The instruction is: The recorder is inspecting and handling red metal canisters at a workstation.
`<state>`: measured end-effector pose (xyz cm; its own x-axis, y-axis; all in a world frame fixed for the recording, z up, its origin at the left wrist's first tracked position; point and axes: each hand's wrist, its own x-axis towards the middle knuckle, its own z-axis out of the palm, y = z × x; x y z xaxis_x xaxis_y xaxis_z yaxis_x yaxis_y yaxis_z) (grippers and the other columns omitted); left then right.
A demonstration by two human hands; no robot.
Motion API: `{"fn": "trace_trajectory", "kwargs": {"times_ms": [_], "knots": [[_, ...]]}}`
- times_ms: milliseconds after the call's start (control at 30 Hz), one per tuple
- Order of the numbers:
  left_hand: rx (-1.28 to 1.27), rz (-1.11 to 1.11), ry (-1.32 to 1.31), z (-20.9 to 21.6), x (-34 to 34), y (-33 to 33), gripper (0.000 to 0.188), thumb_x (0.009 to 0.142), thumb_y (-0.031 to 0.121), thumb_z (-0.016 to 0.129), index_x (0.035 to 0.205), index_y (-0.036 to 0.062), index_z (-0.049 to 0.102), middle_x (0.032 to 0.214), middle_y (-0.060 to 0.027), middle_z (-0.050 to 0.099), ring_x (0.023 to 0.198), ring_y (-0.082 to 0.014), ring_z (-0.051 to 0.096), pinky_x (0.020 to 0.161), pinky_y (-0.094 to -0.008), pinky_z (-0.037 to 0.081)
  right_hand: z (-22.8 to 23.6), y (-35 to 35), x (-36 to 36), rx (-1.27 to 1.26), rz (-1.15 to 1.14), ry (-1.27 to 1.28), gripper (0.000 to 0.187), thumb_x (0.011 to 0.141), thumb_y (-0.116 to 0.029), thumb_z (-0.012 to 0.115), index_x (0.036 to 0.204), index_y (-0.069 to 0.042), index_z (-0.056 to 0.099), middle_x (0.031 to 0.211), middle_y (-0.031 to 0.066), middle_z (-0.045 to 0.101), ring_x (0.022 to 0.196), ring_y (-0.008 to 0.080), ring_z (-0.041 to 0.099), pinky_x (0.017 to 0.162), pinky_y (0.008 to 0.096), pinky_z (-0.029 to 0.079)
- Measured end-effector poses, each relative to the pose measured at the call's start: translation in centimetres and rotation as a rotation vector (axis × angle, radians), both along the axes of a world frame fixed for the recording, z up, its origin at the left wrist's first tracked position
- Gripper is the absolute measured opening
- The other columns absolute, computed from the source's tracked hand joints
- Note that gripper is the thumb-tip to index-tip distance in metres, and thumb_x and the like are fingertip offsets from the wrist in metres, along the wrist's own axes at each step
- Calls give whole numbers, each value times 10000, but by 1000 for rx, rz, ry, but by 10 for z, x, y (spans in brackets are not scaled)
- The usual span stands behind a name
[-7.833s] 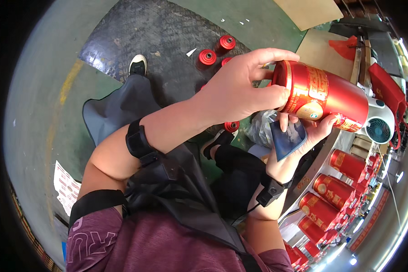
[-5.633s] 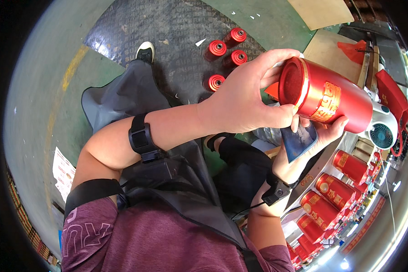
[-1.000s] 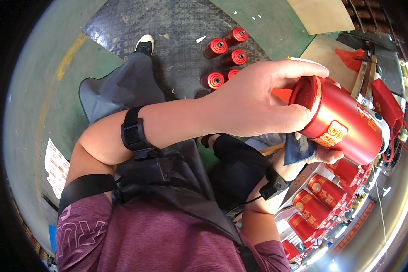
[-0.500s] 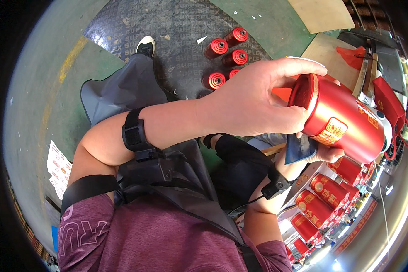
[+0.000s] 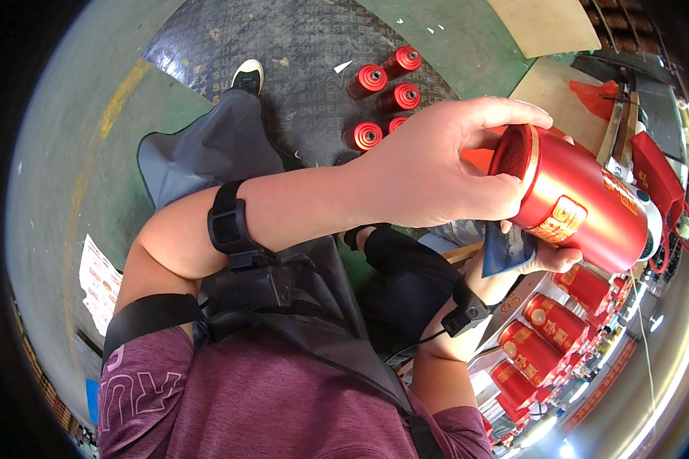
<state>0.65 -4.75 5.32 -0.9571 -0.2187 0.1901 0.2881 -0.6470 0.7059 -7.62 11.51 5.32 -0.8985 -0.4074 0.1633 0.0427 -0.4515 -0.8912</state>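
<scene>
A shiny red cylindrical canister (image 5: 589,206) with gold markings lies tilted between my two hands at the right. My left hand (image 5: 467,164) is closed round its gold-rimmed end, thumb on the near side and fingers over the far side. From below, my right hand (image 5: 547,260) supports the canister's body, its thumb showing at the lower side. A dark blue cloth (image 5: 507,251) hangs between my right hand and the canister. Most of my right hand's fingers are hidden behind the canister.
Several red canisters (image 5: 370,78) stand on the dark floor mat (image 5: 298,46) ahead. More red canisters with gold print (image 5: 559,325) are stacked at the lower right. A red bag (image 5: 654,172) lies beyond my hands, beside wooden boards (image 5: 540,27). A printed sheet (image 5: 99,283) is at the left.
Almost nothing differs. Both hands keep their hold on the canister, which has shifted very slightly.
</scene>
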Motion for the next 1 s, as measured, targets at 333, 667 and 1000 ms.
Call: {"fn": "trace_trajectory", "kwargs": {"times_ms": [333, 667, 1000], "knots": [[24, 4, 13, -1, -1, 1, 597, 781, 97, 621, 1323, -87, 451, 1241, -194, 583, 1183, -228, 556, 1027, -340, 435, -6, -4, -3, -86, 2, -4, 1097, 692, -628, 756, 1472, -27, 272, 1531, 200, 282, 1355, 339, 384, 1102, 515, 383], [12, -47, 83, -7, -3, -2, 602, 819, -58, 558, 1402, -13, 411, 1394, -119, 483, 1276, -210, 474, 1066, -366, 402, 2, -9, 5, 7, -36, 27, 1100, 693, -643, 748, 1471, -25, 276, 1529, 193, 289, 1354, 329, 389, 1102, 503, 386], [-19, -81, 52, -2, 2, -3, 653, 818, -90, 579, 1428, 13, 369, 1388, -150, 465, 1264, -201, 486, 995, -337, 485, -1, 0, -3, 7, -8, -4, 1100, 693, -648, 746, 1475, -38, 272, 1528, 176, 301, 1349, 320, 397, 1089, 486, 408]]}}
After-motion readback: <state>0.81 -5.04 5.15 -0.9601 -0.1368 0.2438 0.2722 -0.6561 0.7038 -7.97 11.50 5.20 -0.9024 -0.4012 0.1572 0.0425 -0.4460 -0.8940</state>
